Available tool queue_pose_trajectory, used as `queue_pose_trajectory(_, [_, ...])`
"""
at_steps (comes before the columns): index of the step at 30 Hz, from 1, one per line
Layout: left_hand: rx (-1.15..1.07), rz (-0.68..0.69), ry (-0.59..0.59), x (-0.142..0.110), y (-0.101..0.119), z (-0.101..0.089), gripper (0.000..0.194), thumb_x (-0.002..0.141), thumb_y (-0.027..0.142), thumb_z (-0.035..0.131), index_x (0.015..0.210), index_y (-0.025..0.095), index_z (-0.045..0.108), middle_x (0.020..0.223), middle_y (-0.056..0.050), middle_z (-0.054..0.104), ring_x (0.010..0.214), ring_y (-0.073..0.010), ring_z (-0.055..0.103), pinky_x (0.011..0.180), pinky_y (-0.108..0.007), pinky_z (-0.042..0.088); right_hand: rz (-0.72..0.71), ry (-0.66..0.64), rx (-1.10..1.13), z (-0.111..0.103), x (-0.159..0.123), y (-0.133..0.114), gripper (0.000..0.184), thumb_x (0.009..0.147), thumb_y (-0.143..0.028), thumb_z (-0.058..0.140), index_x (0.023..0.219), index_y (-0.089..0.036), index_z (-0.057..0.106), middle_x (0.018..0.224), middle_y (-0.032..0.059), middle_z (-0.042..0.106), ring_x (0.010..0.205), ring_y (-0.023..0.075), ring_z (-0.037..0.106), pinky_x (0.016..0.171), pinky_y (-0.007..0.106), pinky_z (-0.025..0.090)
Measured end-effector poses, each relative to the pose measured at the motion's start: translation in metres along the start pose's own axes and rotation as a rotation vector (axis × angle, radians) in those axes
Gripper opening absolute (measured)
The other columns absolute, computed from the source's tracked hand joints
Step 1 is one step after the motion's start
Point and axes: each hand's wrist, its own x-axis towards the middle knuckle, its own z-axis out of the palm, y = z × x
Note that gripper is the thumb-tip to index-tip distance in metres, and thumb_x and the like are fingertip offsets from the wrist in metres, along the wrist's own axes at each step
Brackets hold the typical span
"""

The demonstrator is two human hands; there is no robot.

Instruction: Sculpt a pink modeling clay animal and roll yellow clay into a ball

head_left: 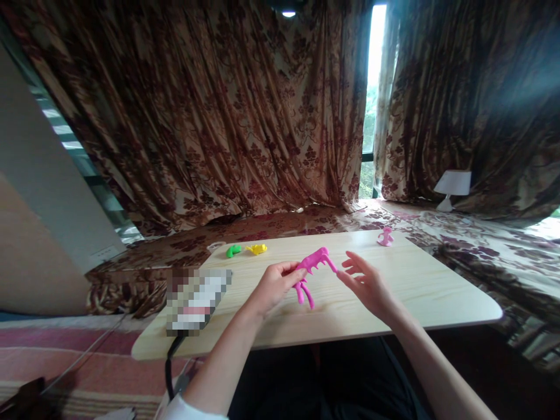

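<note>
My left hand (275, 286) is closed on a pink plastic toy figure (311, 269) with spiky ridges and two thin legs hanging down, held just above the light wooden table (420, 291). My right hand (366, 283) is beside it on the right, fingers spread, with a fingertip touching the toy's right end. A small pink toy piece (385, 237) sits at the table's far right. A green piece (233, 251) and a yellow piece (257, 249) lie at the far left edge.
A blurred-out flat object (196, 300) with a black cable lies on the table's left side. Patterned curtains (245, 111) hang behind, with a window gap. A white lamp (452, 188) stands on the patterned bedding at right.
</note>
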Motion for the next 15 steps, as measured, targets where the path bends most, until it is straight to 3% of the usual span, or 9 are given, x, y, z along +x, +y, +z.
queue_pose_trajectory(5, [0.087, -0.161, -0.123, 0.038, -0.019, -0.014, 0.033, 0.078, 0.042, 0.058, 0.094, 0.014, 0.066, 0.074, -0.001, 0.064, 0.064, -0.0110, 0.056, 0.064, -0.025, 0.042, 0.113, -0.007, 0.007, -0.011, -0.012, 0.032, 0.044, 0.083, -0.041, 0.053, 0.115, -0.011, 0.054, 0.093, 0.0114, 0.065, 0.075, 0.0187, 0.064, 0.062, 0.030, 0.054])
queue_pose_trajectory(10, [0.226, -0.340, -0.284, 0.070, -0.037, -0.018, 0.028, 0.085, 0.035, 0.054, 0.100, 0.013, 0.059, 0.090, -0.004, 0.063, 0.073, -0.0128, 0.060, 0.065, -0.030, 0.050, 0.137, 0.001, 0.002, -0.008, -0.017, 0.057, 0.039, 0.083, -0.040, 0.052, 0.110, -0.012, 0.058, 0.090, 0.0099, 0.067, 0.072, 0.0184, 0.065, 0.065, 0.031, 0.053])
queue_pose_trajectory(15, [0.379, -0.471, -0.407, 0.092, -0.037, -0.015, 0.028, 0.086, 0.031, 0.053, 0.109, 0.014, 0.055, 0.106, -0.007, 0.059, 0.088, -0.0171, 0.060, 0.074, -0.036, 0.052, 0.147, 0.008, -0.014, -0.005, -0.019, 0.067, 0.036, 0.083, -0.038, 0.051, 0.107, -0.013, 0.060, 0.089, 0.0090, 0.069, 0.072, 0.0186, 0.066, 0.067, 0.031, 0.052])
